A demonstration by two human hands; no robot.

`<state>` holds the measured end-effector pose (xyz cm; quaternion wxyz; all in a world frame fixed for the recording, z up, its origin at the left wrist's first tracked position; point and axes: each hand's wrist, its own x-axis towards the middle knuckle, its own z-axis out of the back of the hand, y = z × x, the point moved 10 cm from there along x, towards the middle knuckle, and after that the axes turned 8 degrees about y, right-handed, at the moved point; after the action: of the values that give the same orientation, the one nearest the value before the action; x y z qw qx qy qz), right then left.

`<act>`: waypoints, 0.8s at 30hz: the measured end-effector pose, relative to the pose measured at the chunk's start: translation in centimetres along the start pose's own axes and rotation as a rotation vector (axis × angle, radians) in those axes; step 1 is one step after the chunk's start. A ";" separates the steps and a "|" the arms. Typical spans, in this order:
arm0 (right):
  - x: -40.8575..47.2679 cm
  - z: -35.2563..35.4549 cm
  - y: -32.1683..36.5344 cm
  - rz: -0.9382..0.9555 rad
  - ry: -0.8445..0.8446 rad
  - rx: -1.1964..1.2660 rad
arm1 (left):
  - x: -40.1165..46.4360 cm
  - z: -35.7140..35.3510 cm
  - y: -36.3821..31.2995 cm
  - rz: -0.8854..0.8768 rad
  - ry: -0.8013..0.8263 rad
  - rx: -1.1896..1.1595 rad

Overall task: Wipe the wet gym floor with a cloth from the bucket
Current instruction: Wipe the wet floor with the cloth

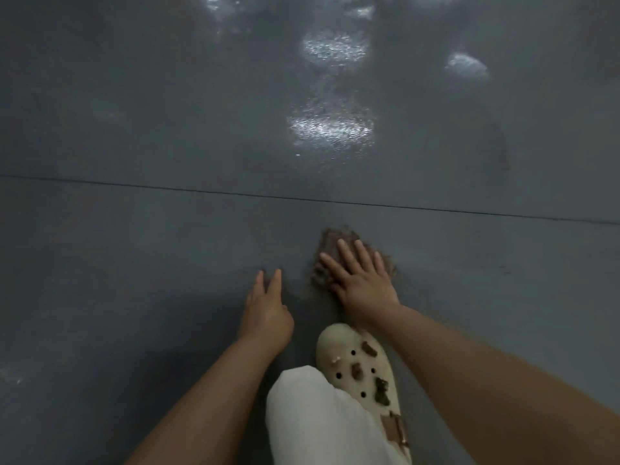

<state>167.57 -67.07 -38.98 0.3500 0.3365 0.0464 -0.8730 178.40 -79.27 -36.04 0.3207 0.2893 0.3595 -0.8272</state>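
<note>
On the near stretch of the grey floor (134,263), just this side of a thin dark seam (302,198) that ran from left to right, I saw the brown cloth (330,245) lying flat. The right hand (360,280) lay spread over it, palm down, fingers straight and splayed, pressing the cloth to the floor rather than clutching it; frayed edges of the cloth showed beyond the fingertips on the far side and to the left of the hand. That grip was fully open, nothing curled round the fabric.

The left hand (266,313) sat just left of the cloth and apart from it, its fingers straight and pointing away from me. I could not tell for certain whether the fingertips touched the floor or hovered just above it, since the view was dim there. It held nothing.

Near me, between the two forearms, a cream clog (352,354) with round holes and small brown charms pointed toward the cloth, its toe close behind the right wrist. A pale trouser leg (312,424) covered the near end of the clog.

Beyond the seam, the far floor carried several bright, rippled patches (330,129) of reflected light, which looked like a wet sheen, well apart from the cloth and both hands.
</note>
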 end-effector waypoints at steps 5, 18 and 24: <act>-4.7 -0.9 -13.7 -0.419 -0.077 0.222 | 0.6 -2.6 -4.4 -0.089 0.083 0.076; -3.7 -0.9 -11.0 -0.512 -0.184 0.389 | 1.7 -3.3 -6.7 -0.107 0.099 0.237; -1.0 -0.5 -0.1 0.013 -0.052 0.148 | 2.2 -2.3 -6.4 -0.106 0.047 0.070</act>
<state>168.31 -66.26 -38.70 0.3310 0.3388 -0.0298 -0.8802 172.83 -74.77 -36.32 0.2575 0.3002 0.3528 -0.8480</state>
